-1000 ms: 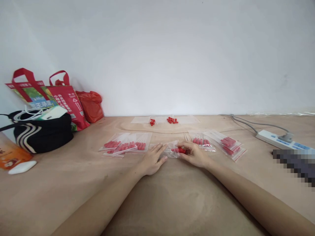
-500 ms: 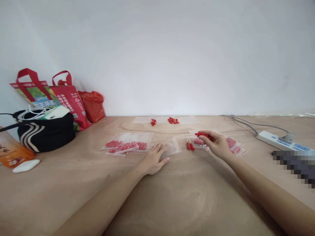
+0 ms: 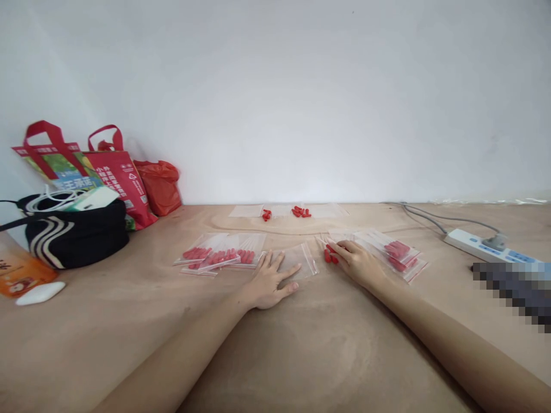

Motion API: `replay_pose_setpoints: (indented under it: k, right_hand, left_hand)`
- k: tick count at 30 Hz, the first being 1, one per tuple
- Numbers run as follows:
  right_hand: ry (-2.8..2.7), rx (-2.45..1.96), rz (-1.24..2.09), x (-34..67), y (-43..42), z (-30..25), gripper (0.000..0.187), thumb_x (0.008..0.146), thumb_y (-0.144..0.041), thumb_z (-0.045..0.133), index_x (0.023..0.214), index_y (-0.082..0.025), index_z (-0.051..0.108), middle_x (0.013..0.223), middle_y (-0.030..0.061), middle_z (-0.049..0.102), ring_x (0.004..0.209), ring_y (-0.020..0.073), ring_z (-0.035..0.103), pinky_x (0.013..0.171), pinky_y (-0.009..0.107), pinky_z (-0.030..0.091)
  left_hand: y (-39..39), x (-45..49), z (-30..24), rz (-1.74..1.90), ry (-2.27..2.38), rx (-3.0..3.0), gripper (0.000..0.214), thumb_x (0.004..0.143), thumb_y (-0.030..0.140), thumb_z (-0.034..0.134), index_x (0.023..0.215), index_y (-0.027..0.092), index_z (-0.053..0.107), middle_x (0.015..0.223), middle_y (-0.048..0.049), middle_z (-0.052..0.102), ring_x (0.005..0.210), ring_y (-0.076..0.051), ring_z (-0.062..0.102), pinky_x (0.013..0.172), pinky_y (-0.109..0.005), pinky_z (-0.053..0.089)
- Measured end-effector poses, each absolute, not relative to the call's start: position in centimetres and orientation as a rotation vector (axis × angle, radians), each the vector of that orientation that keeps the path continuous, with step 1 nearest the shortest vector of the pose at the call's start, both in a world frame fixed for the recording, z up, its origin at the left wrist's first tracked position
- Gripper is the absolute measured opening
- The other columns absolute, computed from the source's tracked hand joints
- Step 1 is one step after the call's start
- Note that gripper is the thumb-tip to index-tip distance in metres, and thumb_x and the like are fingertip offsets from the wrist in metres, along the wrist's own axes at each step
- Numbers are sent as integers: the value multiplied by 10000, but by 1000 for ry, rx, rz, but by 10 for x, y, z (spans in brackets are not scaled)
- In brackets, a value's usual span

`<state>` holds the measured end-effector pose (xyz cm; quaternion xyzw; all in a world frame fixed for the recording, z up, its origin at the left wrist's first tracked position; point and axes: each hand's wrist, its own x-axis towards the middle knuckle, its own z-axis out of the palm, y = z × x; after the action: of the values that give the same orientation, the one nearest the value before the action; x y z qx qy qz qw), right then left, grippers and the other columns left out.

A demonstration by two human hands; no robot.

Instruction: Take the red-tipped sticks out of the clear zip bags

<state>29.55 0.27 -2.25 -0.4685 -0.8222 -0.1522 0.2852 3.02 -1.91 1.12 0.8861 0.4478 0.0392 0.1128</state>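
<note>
My left hand [image 3: 272, 282] lies flat with its fingers spread, pressing on a clear zip bag [image 3: 303, 259] that looks flat. To its right, my right hand [image 3: 355, 261] is low over the table, fingers bent together around red-bulbed droppers [image 3: 330, 254]; their thin clear stems point away, and the fingers partly cover the bulbs. Beside that hand are zip bags filled with red-bulbed droppers [image 3: 398, 255]. More filled zip bags [image 3: 215, 257] overlap one another left of my left hand.
At the wall, loose red-bulbed droppers [image 3: 300, 211] lie near flat clear bags [image 3: 245, 211]. A power strip [image 3: 486, 245] with a grey cable stands at right. Red shopping bags [image 3: 116, 180], a black pouch [image 3: 77, 235] and a white object [image 3: 41, 293] are at left.
My right hand has come down and left, bringing the droppers it held to those on the table. My left hand stays on the bag, fingers spread wider.
</note>
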Motion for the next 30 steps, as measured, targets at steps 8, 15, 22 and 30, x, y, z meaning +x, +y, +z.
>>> replay_pose_setpoints:
  k: [8, 15, 22, 30]
  right_hand:
    - [-2241, -1360, -355, 286, 3, -23, 294, 893, -307, 354, 999, -171, 592, 949, 95, 560, 799, 179, 541, 696, 287, 429]
    - [-2080, -1473, -492, 290, -5, -19, 349, 829, -473, 441, 959, -194, 606, 914, 90, 583, 848, 231, 519, 726, 347, 375]
    - [-2114, -1396, -365, 293, -3, -24, 315, 856, -433, 410, 947, -231, 634, 877, 66, 581, 810, 188, 513, 728, 310, 369]
    - [-2173, -1387, -367, 293, -4, -22, 326, 842, -463, 417, 971, -261, 639, 906, 65, 555, 803, 178, 497, 735, 313, 362]
  left_hand:
    - [-16, 33, 4, 314, 1395, 2639, 490, 860, 507, 300, 1305, 303, 316, 1384, -60, 281, 1288, -297, 165, 1016, -472, 175]
    - [15, 40, 14, 565, 1569, 2433, 270, 791, 290, 490, 1038, 182, 514, 1101, -77, 531, 1053, -231, 466, 902, -356, 360]
    - [38, 38, 21, 453, 1607, 2238, 361, 589, 333, 684, 893, 174, 571, 771, -22, 615, 753, -208, 576, 642, -275, 431]
    - [49, -2, 41, 721, 1774, 1975, 125, 712, 263, 541, 694, 144, 576, 585, 20, 580, 475, -105, 521, 464, -189, 383]
